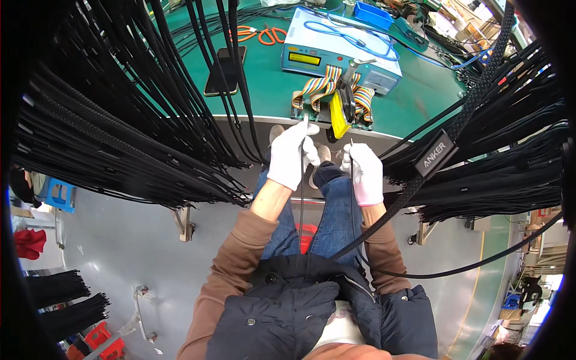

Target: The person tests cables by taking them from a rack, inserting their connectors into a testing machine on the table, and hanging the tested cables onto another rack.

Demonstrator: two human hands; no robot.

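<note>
My left hand (289,157), in a white glove, pinches one end of a thin black cable (302,207) right at the green test board (298,114) on the bench edge. Whether the plug sits in the board's socket cannot be made out. To the right, my gloved right hand (365,173) is closed on another black cable end, its slim tip pointing up, apart from the board. Both cable lengths hang toward my lap. Between and beyond my hands stands a toggle clamp with a yellow-wrapped part (339,117), and striped ribbon cables (318,88) run from the board to a tester box (324,45).
Thick bundles of black cables hang at left (120,144) and right (504,162). A braided cable (408,198) crosses close on the right. On the green bench (264,99) lie a phone (225,71), orange-handled scissors (270,36) and a blue tray (373,15).
</note>
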